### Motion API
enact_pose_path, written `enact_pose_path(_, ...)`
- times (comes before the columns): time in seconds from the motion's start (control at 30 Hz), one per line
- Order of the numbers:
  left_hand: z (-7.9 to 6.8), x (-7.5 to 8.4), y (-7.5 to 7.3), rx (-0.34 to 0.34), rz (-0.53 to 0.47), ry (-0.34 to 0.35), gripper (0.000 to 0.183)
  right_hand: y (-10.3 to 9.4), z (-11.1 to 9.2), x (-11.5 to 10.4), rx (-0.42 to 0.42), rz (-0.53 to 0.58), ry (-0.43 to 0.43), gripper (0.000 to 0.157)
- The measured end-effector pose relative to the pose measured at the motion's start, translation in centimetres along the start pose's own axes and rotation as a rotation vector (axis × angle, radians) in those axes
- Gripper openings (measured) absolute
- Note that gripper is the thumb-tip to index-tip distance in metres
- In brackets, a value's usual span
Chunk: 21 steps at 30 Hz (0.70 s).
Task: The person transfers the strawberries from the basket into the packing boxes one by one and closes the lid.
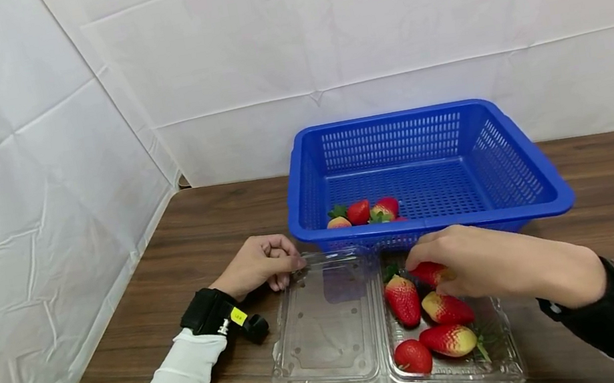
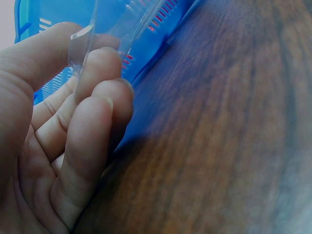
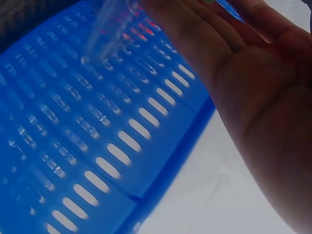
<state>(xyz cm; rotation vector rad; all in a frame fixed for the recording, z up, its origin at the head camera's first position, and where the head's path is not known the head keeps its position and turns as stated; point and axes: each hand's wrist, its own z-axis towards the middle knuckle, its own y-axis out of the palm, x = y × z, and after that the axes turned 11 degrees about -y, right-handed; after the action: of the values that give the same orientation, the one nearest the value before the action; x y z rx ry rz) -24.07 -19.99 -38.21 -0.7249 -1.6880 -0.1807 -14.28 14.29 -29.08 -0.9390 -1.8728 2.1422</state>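
A clear plastic clamshell box lies opened flat on the table, its lid (image 1: 331,333) on the left and its base (image 1: 455,381) on the right. My left hand (image 1: 261,263) pinches the lid's far left corner between thumb and fingers; the left wrist view shows the clear edge (image 2: 105,24) there. Over the base's far end, my right hand (image 1: 473,258) grips a red strawberry (image 1: 430,272) with a pale tip, partly hidden by the fingers. Several other strawberries (image 1: 402,301) lie in the base. In the right wrist view the fingertips of my hand (image 3: 263,92) are out of sight.
Just behind the box stands a blue slotted plastic basket (image 1: 506,215), with several strawberries (image 1: 358,213) in its near left corner. The wooden table (image 1: 214,220) ends on the left at a white sheet (image 1: 72,210); another white sheet (image 1: 406,19) hangs behind.
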Motion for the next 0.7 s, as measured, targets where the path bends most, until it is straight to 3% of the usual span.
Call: enact_pose_path(0.7, 0.0, -0.2, 0.0, -0.007, -0.002, -0.002, 0.023, 1.2, 0.4, 0.9, -0.082, 0.022, 0.039, 0.033)
